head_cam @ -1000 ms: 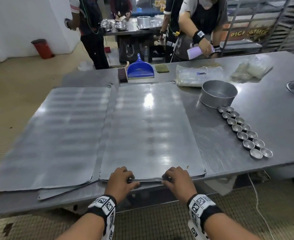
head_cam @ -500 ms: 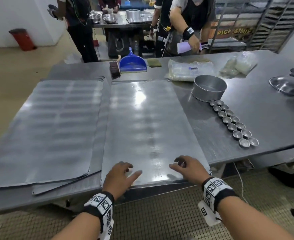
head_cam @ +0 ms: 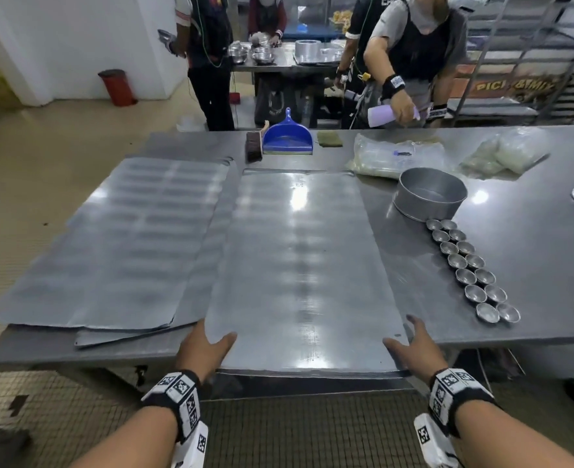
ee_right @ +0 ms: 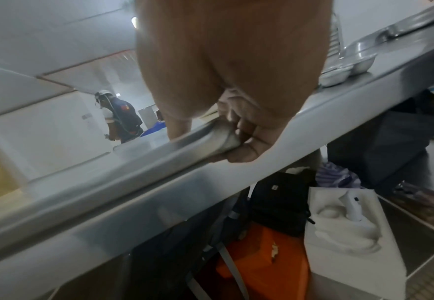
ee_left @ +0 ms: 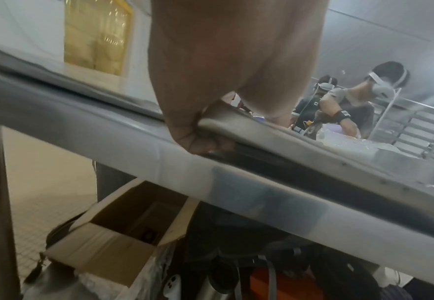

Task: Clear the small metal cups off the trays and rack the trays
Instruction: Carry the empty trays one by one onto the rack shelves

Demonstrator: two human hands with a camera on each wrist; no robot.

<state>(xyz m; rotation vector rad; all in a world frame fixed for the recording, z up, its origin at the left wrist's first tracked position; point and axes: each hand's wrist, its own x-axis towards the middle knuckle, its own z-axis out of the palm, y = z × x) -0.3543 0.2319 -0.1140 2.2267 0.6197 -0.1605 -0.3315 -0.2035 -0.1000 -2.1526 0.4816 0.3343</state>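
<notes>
Both hands have moved from the tray's near edge out to its near corners. The left hand [head_cam: 202,346] and right hand [head_cam: 415,347] now grip the tray [head_cam: 299,265], thumbs on top, fingers [ee_left: 203,142] curled beneath. The cups [head_cam: 471,271] stand on the bench [head_cam: 532,251], well right of the right-hand fingers. Judgement: tray cleared; lifting for racking follows.
</notes>
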